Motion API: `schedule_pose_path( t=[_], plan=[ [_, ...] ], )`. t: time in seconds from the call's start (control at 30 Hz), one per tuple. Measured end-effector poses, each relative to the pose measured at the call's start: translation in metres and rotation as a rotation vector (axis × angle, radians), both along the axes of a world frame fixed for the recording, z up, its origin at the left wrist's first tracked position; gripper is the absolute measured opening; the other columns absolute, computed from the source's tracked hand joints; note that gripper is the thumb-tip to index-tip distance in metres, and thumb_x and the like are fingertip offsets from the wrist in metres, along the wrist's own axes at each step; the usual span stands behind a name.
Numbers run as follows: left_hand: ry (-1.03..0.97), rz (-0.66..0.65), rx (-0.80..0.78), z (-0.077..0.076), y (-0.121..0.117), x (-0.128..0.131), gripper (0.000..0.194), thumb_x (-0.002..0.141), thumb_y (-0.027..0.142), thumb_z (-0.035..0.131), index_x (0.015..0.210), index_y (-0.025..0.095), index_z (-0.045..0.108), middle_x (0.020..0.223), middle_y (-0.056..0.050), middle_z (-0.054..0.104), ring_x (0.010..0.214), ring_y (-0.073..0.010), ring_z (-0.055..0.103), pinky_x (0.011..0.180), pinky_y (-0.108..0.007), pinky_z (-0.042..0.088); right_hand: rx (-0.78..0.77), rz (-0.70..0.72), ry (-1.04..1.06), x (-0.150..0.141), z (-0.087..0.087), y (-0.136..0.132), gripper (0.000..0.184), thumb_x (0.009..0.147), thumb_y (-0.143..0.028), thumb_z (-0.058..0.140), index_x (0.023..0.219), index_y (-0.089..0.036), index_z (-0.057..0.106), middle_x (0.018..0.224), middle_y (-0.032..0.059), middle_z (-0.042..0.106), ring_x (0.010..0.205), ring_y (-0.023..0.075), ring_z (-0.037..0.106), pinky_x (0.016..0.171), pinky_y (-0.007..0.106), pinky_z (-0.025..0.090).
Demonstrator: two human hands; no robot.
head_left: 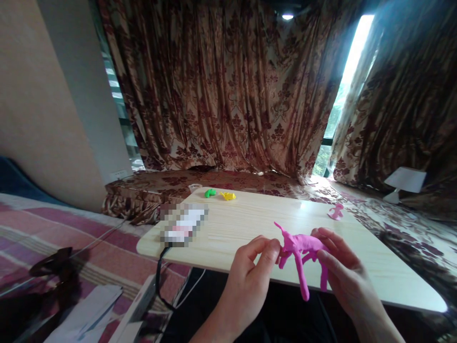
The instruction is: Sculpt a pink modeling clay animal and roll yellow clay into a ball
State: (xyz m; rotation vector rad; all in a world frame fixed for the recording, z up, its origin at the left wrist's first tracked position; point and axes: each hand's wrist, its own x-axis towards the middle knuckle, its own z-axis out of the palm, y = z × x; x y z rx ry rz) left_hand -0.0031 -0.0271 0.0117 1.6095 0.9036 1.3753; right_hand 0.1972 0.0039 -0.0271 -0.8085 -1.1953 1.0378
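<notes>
A bright pink modelling-clay animal figure (pixel 299 244) with a long body, thin legs and a slim strand sticking up at its left end is held above the near edge of the table. My left hand (pixel 254 267) pinches the figure's left end between thumb and forefinger. Around the right end of its body, my right hand (pixel 341 264) is closed, thumb in front and fingers behind. The fingertips hide parts of the figure at both ends. Its legs hang downward, one reaching below the table edge.
On the pale wooden table (pixel 246 214), a green clay piece (pixel 210 193) and a yellow one (pixel 228 196) lie at the back left. A small pink object (pixel 336 212) stands back right. A blurred-out device (pixel 183 225) with a black cable (pixel 158 276) lies left. A lamp (pixel 405 181) stands beyond.
</notes>
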Motion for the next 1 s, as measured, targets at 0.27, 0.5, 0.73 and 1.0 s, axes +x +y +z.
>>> schedule_pose_path(
  t=[0.27,0.5,0.73,1.0],
  plan=[
    [-0.085,-0.032,-0.079,-0.007,0.003,-0.003,0.027,0.087,0.033,0.047,0.07,0.017,0.059,0.068,0.0,0.054,0.072,-0.0135,0.048,0.071,-0.025,0.036,0.004,0.039,-0.191,0.008,-0.005,-0.001,0.033,0.075,-0.028,0.069,0.107,-0.029,0.064,0.109,0.0044,0.065,0.099,0.0248,0.06,0.086,0.034,0.051],
    [-0.101,-0.063,-0.162,-0.017,0.004,-0.006,0.02,0.082,0.035,0.057,0.077,0.017,0.065,0.071,0.0,0.058,0.074,-0.0134,0.049,0.073,-0.026,0.038,0.045,-0.013,-0.216,0.001,0.002,-0.006,0.027,0.074,-0.028,0.069,0.1,-0.027,0.067,0.11,0.0047,0.063,0.1,0.0267,0.059,0.086,0.035,0.052],
    [-0.241,-0.197,-0.225,-0.014,0.003,-0.008,0.019,0.082,0.031,0.057,0.076,0.014,0.064,0.072,-0.001,0.059,0.074,-0.0135,0.051,0.074,-0.028,0.037,0.04,-0.06,-0.167,-0.006,0.003,-0.009,0.025,0.071,-0.032,0.071,0.095,-0.027,0.068,0.105,0.0035,0.065,0.092,0.0246,0.062,0.079,0.032,0.054],
    [-0.249,-0.214,-0.242,-0.012,0.002,-0.007,0.018,0.081,0.027,0.057,0.071,0.013,0.062,0.069,-0.001,0.056,0.071,-0.0125,0.048,0.071,-0.027,0.035,0.0,-0.058,-0.158,-0.004,-0.001,-0.008,0.027,0.069,-0.032,0.073,0.095,-0.025,0.069,0.103,0.0042,0.067,0.093,0.0244,0.063,0.081,0.03,0.054]
  ],
)
